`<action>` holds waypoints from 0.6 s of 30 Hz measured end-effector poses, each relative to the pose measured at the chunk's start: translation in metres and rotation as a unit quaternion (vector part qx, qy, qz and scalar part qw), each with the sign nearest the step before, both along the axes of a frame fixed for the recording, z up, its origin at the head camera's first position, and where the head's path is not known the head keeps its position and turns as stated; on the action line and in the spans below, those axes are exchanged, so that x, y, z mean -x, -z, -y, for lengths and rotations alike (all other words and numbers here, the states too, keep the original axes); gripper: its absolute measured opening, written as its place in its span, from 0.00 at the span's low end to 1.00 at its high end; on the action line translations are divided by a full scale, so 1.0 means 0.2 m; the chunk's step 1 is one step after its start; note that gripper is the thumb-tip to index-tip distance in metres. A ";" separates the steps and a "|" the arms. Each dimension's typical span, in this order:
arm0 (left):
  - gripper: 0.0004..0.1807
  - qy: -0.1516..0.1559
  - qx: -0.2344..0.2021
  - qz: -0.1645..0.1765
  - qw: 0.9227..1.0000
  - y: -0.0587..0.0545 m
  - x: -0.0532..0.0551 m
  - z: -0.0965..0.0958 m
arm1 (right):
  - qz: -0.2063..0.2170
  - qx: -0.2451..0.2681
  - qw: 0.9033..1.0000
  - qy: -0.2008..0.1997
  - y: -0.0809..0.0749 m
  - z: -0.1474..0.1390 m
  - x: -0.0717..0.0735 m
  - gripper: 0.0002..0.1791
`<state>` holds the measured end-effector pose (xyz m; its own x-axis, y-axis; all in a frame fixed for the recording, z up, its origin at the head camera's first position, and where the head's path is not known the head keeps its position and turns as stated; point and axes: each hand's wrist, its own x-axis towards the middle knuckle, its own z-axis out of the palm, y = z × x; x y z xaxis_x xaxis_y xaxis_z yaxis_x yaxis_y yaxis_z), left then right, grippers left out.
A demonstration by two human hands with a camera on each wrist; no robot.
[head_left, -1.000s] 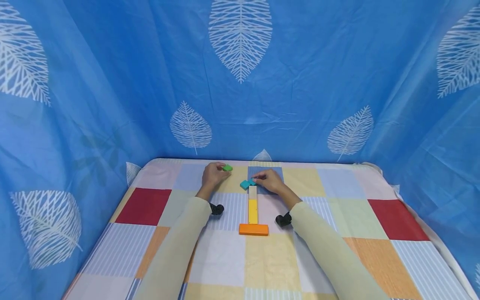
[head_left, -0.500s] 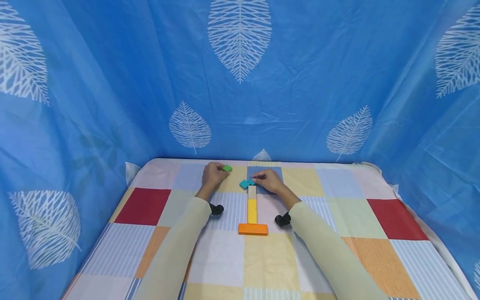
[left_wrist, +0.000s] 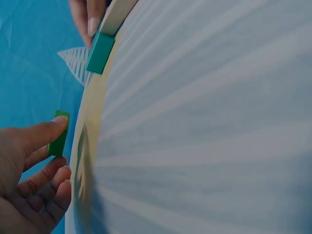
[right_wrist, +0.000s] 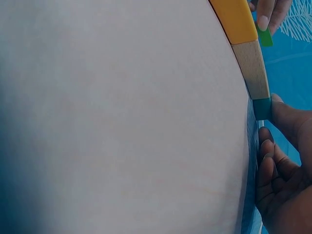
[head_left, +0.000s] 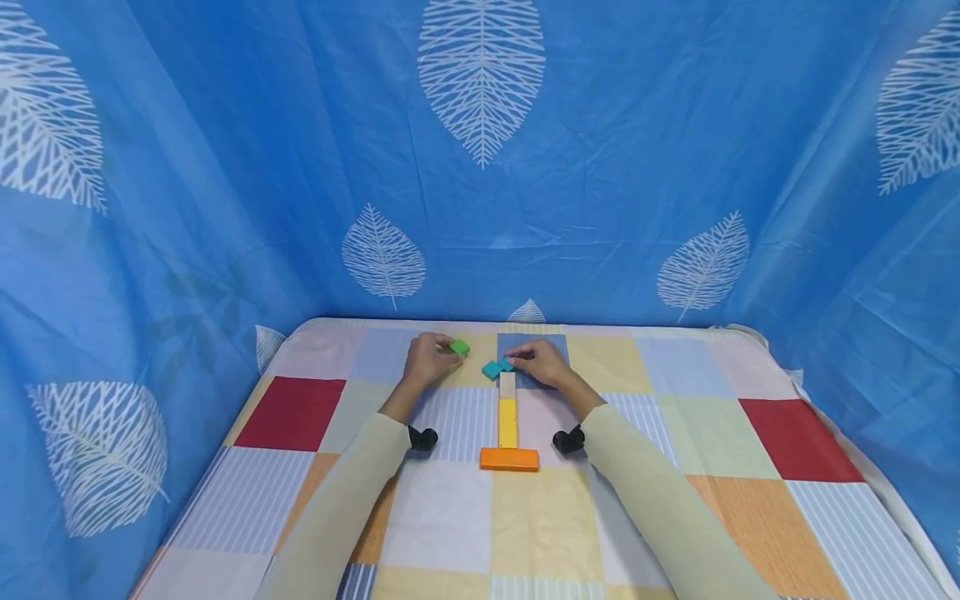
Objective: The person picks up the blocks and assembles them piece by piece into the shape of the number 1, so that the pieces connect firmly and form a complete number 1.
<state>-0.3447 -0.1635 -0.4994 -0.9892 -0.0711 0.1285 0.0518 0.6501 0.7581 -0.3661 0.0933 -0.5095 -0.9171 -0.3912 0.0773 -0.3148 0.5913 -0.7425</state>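
My left hand (head_left: 430, 360) pinches a small green block (head_left: 460, 347) between thumb and fingers; the left wrist view shows this green block (left_wrist: 59, 136) held up near the far table edge. To the right, my right hand (head_left: 543, 362) has its thumb and fingertips on a teal block (head_left: 507, 363), partly hidden by them. A second teal block (head_left: 491, 370) lies right beside it. Both sit at the far end of a bare wood block (head_left: 507, 384), followed by a yellow block (head_left: 507, 423) and a crosswise orange block (head_left: 509, 460) nearest me.
The blocks lie on a table with a patchwork-patterned cloth (head_left: 547, 517). A blue curtain with white leaf prints (head_left: 600, 208) hangs behind the table and along both sides. Black wrist cameras (head_left: 423, 439) sit under the forearms.
My left hand has shifted slightly right and toward me with the green block, which has turned a little, while the left wrist swung left. My right hand and the laid blocks have stayed put.
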 end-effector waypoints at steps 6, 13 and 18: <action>0.18 0.040 0.018 -0.013 0.999 -0.02 -0.06 0.00 | 0.001 0.002 1.000 0.002 0.01 0.00 0.00 0.12; 0.18 0.064 0.023 -0.002 0.998 -0.02 -0.14 -0.01 | 0.012 0.001 1.000 0.013 0.01 0.01 0.01 0.12; 0.18 0.082 0.030 -0.006 0.996 0.00 -0.19 -0.04 | 0.016 0.000 1.000 0.012 0.00 0.01 0.00 0.12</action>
